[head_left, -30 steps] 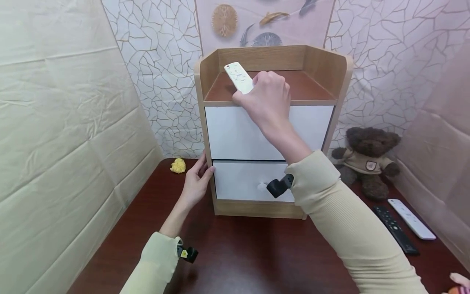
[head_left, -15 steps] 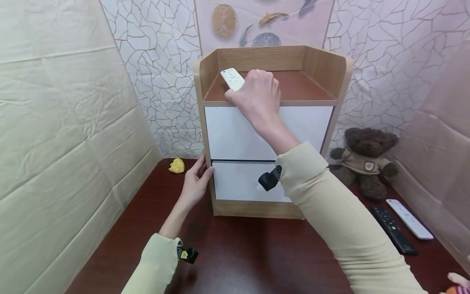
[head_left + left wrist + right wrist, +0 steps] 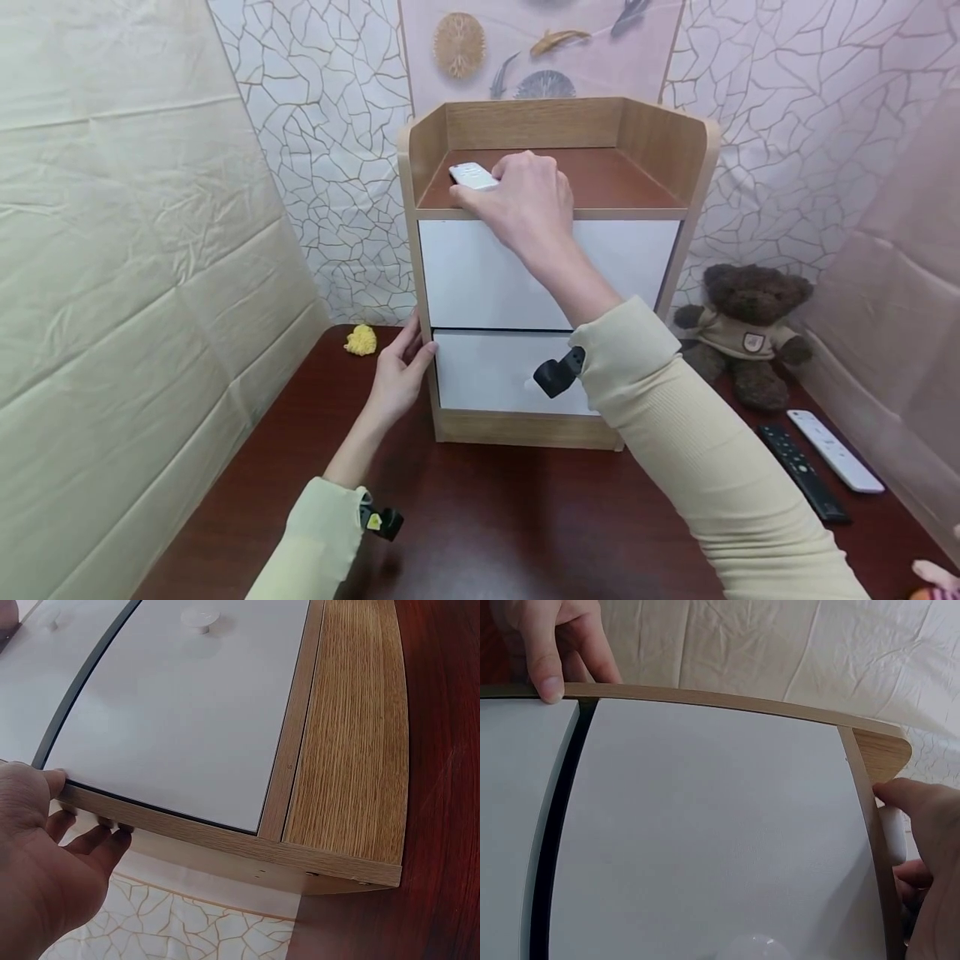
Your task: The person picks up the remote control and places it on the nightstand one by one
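Gripping a white remote (image 3: 472, 173), the right hand (image 3: 528, 200) reaches over the front edge of a wooden cabinet (image 3: 525, 428). Thumb on near side, fingers beyond, clamped on the remote; grip partly hidden by the hand itself. Remote is at the front left of the cabinet's top shelf (image 3: 622, 177), buttons up, far end pointing back and left. Whether its underside touches the shelf, cannot tell. Right wrist view: only a pale end of it between thumb and fingers, just beside the shelf edge.

Left hand (image 3: 401, 371) grips the cabinet's left side wall: thumb on the front edge near the gap between the drawers, fingers against the outer face.

Cabinet: two white drawer fronts, upper (image 3: 487, 275) and lower (image 3: 480, 367), dark gap between. Round white knob (image 3: 200, 616) on the lower one, seen in left wrist view. It stands upright on a dark red-brown table (image 3: 480, 517).

Left of it, near the back edge: a crumpled-looking yellow object (image 3: 361, 340). Right: brown teddy bear (image 3: 750, 325), seated, beige top with badge. In front of the bear, a black remote (image 3: 802, 473) and a second white remote (image 3: 835, 450) lie side by side.
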`<state>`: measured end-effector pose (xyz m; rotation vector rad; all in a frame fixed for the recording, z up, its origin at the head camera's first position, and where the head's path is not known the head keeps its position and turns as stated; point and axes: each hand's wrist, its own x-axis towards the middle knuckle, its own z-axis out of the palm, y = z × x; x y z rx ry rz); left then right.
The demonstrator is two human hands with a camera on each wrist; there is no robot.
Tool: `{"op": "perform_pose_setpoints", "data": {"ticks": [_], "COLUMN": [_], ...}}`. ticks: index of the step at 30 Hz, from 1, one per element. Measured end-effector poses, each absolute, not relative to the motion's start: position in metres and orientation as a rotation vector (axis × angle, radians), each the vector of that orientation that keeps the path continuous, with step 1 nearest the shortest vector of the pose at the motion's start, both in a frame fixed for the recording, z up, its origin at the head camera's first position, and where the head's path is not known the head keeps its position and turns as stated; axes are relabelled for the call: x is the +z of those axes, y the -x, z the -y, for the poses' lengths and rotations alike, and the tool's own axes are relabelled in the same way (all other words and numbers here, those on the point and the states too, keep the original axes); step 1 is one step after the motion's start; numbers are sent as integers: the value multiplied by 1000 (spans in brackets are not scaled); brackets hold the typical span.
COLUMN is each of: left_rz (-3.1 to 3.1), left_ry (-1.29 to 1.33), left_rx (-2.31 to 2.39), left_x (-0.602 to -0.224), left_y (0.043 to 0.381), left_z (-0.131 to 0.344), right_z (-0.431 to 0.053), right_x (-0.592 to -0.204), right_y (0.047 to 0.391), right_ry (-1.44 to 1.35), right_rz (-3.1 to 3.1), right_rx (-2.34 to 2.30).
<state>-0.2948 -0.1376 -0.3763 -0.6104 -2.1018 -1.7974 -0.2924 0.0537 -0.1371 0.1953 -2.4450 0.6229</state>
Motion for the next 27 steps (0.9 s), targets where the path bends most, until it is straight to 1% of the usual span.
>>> {"op": "perform_pose_setpoints", "data": {"ticks": [6, 13, 21, 27], "left_rz": [2103, 2103, 2091, 2090], "left_ry": [606, 618, 629, 631], "left_rx": [-1810, -1812, -1822, -1832], "left_x": [-376, -376, -376, -377], "left_y": [294, 295, 294, 295], "left_z": [138, 139, 139, 140], "right_z": [-54, -54, -54, -65], "right_x": [-142, -143, -143, -145], "right_y": [292, 290, 290, 286], "right_ry": [-377, -415, -447, -495], "right_rz": [2394, 2341, 2317, 2243], "right_rx": [693, 806, 814, 850]}}
